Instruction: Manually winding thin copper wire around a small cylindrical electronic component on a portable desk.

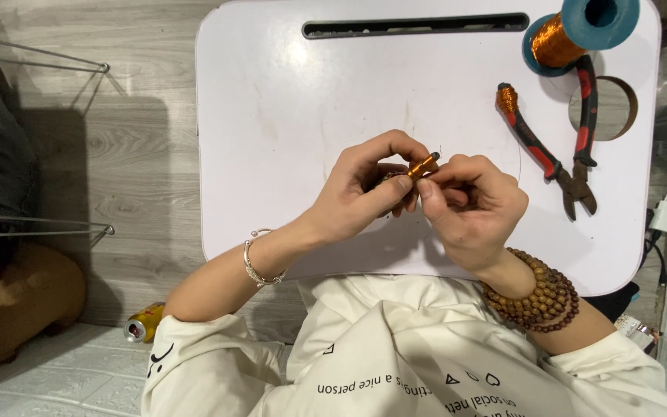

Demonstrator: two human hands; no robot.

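Both hands over middle of white lap table (272,116). Left hand (360,193) curled tight, thumb and forefinger pinching small copper-wound coil (421,165), coil end poking up clear so it stays workable. Right hand (468,205) closed at coil's lower end, fingertips pinched, likely on fine wire; cannot confirm. Pliers (553,158) and copper wire spool (569,35) parked top right, within reach, off work zone.
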